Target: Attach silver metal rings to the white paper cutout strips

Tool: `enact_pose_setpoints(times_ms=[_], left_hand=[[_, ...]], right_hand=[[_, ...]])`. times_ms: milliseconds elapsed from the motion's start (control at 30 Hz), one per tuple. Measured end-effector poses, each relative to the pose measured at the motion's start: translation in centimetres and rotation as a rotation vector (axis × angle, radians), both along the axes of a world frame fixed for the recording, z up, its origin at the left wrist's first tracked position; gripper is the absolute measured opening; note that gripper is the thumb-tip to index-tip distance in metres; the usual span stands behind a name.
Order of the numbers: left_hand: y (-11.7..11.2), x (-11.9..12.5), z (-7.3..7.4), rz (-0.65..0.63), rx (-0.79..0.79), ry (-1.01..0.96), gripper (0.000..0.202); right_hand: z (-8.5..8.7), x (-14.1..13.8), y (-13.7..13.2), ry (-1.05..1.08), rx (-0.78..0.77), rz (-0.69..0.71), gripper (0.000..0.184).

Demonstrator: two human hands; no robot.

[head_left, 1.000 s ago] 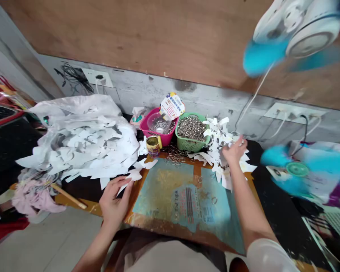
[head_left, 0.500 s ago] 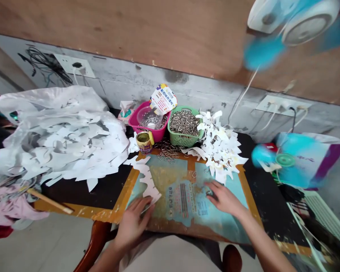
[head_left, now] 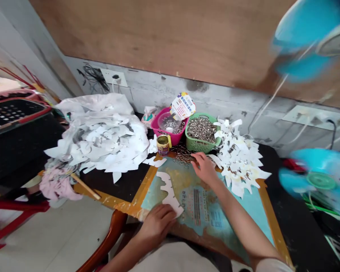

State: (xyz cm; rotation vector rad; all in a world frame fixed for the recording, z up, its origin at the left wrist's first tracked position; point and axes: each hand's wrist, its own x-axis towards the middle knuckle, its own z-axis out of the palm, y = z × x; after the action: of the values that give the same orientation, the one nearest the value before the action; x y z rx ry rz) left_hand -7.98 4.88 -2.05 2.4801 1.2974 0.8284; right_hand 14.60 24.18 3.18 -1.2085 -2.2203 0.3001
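Observation:
My left hand [head_left: 160,223] is closed over the near end of a white cut-out strip [head_left: 168,189] with a notched edge, lying on the blue-green work mat [head_left: 153,192]. My right hand [head_left: 205,170] reaches across to a loose heap of metal rings or hooks [head_left: 183,155]. Its fingers are a little apart at the heap's right edge; no held piece is visible. Behind it stand a green basket [head_left: 202,145] full of small metal pieces and a pink basket [head_left: 174,139]. An open tin [head_left: 163,149] with a yellow brush or handle stands left of the heap.
White cut-outs [head_left: 116,143] are piled high at the left, and others with metal pieces [head_left: 239,162] are stacked at the right. A wooden stick [head_left: 86,187] juts over the front edge. Blue fan blades [head_left: 314,170] blur at the right. A chair arm [head_left: 113,238] is near my left forearm.
My right hand has moved from the mat's right side back to the loose metal heap. My left hand stays on the strip's near end. The view has swung left.

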Motion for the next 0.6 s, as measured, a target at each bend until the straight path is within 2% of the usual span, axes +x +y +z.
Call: enact_pose_setpoints(times_ms=[67,167,233,267,333,400,467,500,533,600], left_hand=[[-0.3,-0.1,0.7,-0.056,-0.037,0.017,0.021],[-0.8,-0.7,1.3,-0.108,-0.102,0.019,0.04],[-1.0,-1.6,1.2,-0.1,-0.096,0.002,0.045],[-0.9,-2.2,1.0,-0.053,-0.065,-0.015,0.042],[-0.5,-4.4,0.5,0.187,0.025,-0.069,0.03],[0.1,-7.7,0.1,0.632,0.105,-0.129,0.019],[0.7,-12.2,-0.1,1.094,0.127,-0.083,0.025],[0.8,-14.7,-0.1,1.253,0.104,-0.036,0.032],[0.9,-17.3,-0.1,1.366,0.095,-0.01,0.036],[0.9,-22.3,0.3,1.51,0.135,-0.036,0.039]], right_hand=[[1.5,-2.7,2.0,0.048,0.037,0.089,0.027],[3.4,-6.2,4.3,0.133,0.08,0.131,0.022],[4.2,-7.9,5.0,0.178,0.1,0.154,0.02],[4.5,-8.5,5.0,0.189,0.104,0.179,0.02],[4.6,-9.2,4.6,0.192,0.093,0.247,0.021],[4.1,-9.4,3.6,0.18,0.065,0.298,0.022],[3.2,-9.7,2.4,0.175,0.017,0.342,0.023],[2.7,-10.1,1.7,0.168,-0.006,0.37,0.023],[2.2,-10.7,0.9,0.155,-0.032,0.398,0.023],[1.4,-12.7,-1.0,0.091,-0.094,0.464,0.022]])
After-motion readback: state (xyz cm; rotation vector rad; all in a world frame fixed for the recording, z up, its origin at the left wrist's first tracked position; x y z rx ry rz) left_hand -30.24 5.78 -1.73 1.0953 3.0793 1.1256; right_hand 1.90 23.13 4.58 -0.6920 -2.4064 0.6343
